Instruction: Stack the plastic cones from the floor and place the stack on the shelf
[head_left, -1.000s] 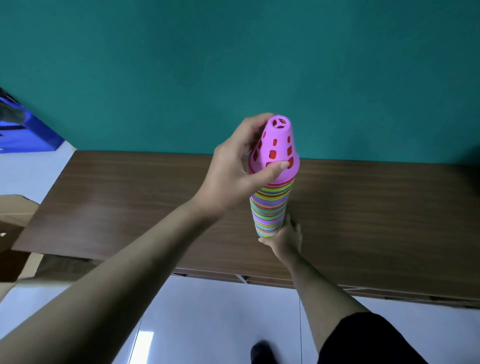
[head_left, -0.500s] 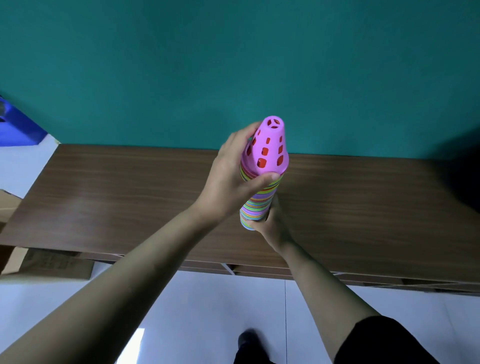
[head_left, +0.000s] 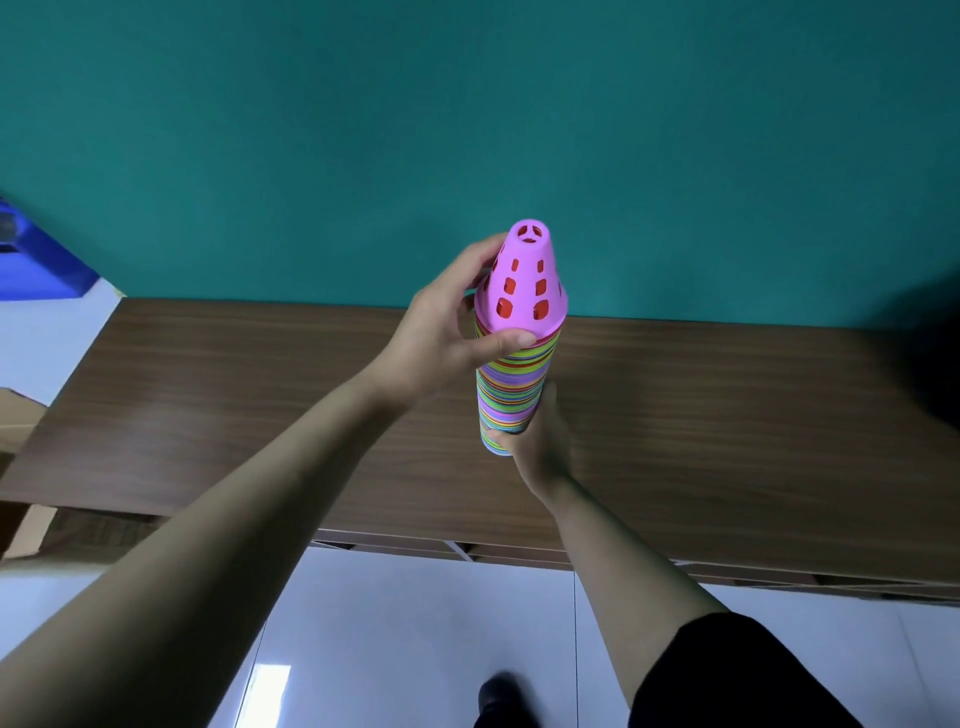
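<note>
A tall stack of plastic cones (head_left: 511, 384), many-coloured rims topped by a pink perforated cone, stands nearly upright above the brown wooden shelf top (head_left: 727, 415). My left hand (head_left: 447, 332) grips the stack just under the pink cone, thumb in front and fingers round the back. My right hand (head_left: 537, 441) holds the stack's lower end from the right and beneath. Whether the base touches the shelf is hidden by my right hand.
A teal wall rises right behind the shelf. A blue object (head_left: 36, 265) lies at the far left, cardboard (head_left: 21, 431) below it. White tiled floor (head_left: 415, 649) and my shoe (head_left: 501, 696) are under the shelf's front edge.
The stack has straightened from a rightward lean to nearly upright. My right hand has stayed at its lower end while my left hand kept its grip near the top.
</note>
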